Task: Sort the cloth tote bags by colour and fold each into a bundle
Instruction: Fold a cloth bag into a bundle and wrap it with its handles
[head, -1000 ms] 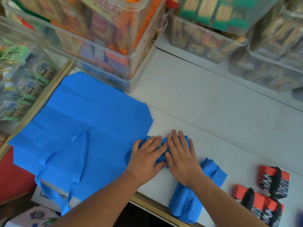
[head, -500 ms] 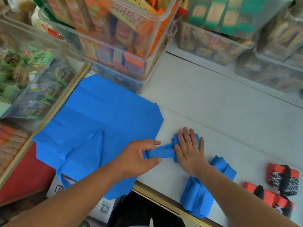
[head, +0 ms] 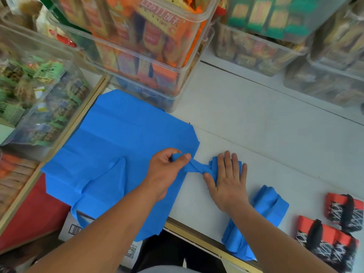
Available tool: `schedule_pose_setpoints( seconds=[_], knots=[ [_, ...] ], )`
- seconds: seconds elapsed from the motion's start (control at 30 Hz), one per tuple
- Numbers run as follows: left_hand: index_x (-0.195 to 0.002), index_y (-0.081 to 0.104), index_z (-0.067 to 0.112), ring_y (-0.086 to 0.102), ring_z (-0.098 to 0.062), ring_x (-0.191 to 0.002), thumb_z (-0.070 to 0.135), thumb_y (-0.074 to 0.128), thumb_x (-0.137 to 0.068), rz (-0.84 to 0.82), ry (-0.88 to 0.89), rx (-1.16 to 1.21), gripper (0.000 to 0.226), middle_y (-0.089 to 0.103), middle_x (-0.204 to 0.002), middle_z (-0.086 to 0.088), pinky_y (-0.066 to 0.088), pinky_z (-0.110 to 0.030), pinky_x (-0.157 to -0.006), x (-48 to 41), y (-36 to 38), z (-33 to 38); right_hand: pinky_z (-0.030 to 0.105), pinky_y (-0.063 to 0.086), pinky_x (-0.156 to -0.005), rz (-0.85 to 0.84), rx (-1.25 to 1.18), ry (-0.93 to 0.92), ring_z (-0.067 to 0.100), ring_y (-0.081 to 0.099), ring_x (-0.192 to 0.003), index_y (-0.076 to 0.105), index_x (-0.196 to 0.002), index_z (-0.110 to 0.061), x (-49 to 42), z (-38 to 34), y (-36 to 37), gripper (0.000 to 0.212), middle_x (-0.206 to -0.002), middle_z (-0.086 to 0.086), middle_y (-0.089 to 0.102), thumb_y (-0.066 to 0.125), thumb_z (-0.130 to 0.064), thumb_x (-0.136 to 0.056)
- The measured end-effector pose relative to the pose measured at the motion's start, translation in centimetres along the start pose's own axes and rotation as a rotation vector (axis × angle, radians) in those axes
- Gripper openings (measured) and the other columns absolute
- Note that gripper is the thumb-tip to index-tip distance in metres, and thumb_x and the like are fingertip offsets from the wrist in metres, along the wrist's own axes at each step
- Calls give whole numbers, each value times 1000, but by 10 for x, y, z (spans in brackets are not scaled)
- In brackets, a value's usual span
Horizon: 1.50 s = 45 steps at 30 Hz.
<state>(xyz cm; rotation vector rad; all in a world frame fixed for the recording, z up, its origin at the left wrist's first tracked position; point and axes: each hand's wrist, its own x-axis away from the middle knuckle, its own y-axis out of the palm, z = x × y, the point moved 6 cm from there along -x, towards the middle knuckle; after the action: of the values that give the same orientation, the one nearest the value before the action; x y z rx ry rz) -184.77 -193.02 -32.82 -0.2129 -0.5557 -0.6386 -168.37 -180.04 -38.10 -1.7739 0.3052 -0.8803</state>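
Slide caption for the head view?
Left hand pinches a blue strap leading to the folded blue bundle pressed under the right hand, beside a spread-out blue tote.

The left hand (head: pixel 167 172) pinches a twisted blue strap (head: pixel 197 167) running to a folded blue bundle (head: pixel 213 164), which the right hand (head: pixel 229 182) presses flat on the white table (head: pixel 256 138). An unfolded blue tote bag (head: pixel 118 150) lies spread at left. Another blue bundle (head: pixel 262 215) and two red-and-black bundles (head: pixel 338 229) sit right of the arms, with clear plastic bins (head: pixel 149 62) behind.
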Motion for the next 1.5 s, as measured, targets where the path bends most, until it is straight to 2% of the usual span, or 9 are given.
schedule_pose_setpoints(
  seconds=[0.1,0.2,0.43,0.6,0.7,0.83,1.07,1.27,1.5],
  knots=[
    [-82,54,-5,57,-11,-58,31,71,-95,51,-33,-83,41,61,-67,-8,46,-24,-60,-2,2,-10,51,3,-126,176,5,15,33,9,-156,24,-159,-4,-4,-5,2,75,-167,16,19,8,-54,-105],
    [-84,49,-2,60,-12,-54,37,63,-99,7,-88,-197,45,61,-64,-5,44,-22,-53,-7,4,-21,52,11,-124,266,-29,-5,38,22,-152,44,-148,0,-12,-13,-4,66,-159,21,35,23,-43,-104],
    [-68,41,17,61,-28,-54,34,67,-90,288,-149,-449,38,49,-62,-9,52,-45,-54,-35,-10,-36,42,-13,-124,156,-135,80,19,-11,-156,21,-160,-27,-14,-12,-4,86,-169,0,7,13,-78,-92],
    [-76,51,16,57,-21,-71,18,73,-82,308,-14,-579,23,55,-77,3,46,-33,-60,-35,-14,-33,47,-6,-125,222,-38,169,26,-1,-156,33,-155,-25,-18,-19,-3,87,-166,4,17,25,-82,-89],
    [-101,62,18,55,-14,-96,20,77,-85,196,372,-828,23,58,-109,4,48,-27,-83,-26,-19,-13,48,-5,-125,221,-8,176,27,0,-156,33,-155,-25,-18,-19,-2,88,-166,5,18,25,-82,-89],
    [-83,60,16,53,-19,-86,19,60,-99,-334,1003,-1177,16,58,-92,2,50,-35,-80,7,1,-8,48,-5,-125,234,0,183,28,0,-156,32,-155,-25,-19,-20,-3,87,-166,6,16,26,-82,-90],
    [-130,55,18,55,-19,-108,37,65,-95,-545,932,-1464,42,55,-129,4,50,-34,-96,-12,-10,-38,49,-7,-125,189,8,184,26,-9,-156,24,-158,-26,-20,-18,-1,90,-168,5,9,28,-84,-89],
    [-88,63,21,48,-18,-85,8,78,-74,-582,1076,-1551,25,55,-98,4,42,-29,-70,-20,-7,-25,49,-9,-124,147,-2,165,25,-13,-155,18,-158,-26,-20,-17,0,93,-168,4,4,27,-85,-88],
    [-89,55,18,52,-20,-91,15,62,-94,-732,1013,-1404,10,56,-87,3,48,-37,-81,1,-1,-19,52,-4,-123,120,14,129,28,-10,-154,17,-158,-25,-20,-17,-2,95,-166,6,5,20,-88,-87]
  ],
)
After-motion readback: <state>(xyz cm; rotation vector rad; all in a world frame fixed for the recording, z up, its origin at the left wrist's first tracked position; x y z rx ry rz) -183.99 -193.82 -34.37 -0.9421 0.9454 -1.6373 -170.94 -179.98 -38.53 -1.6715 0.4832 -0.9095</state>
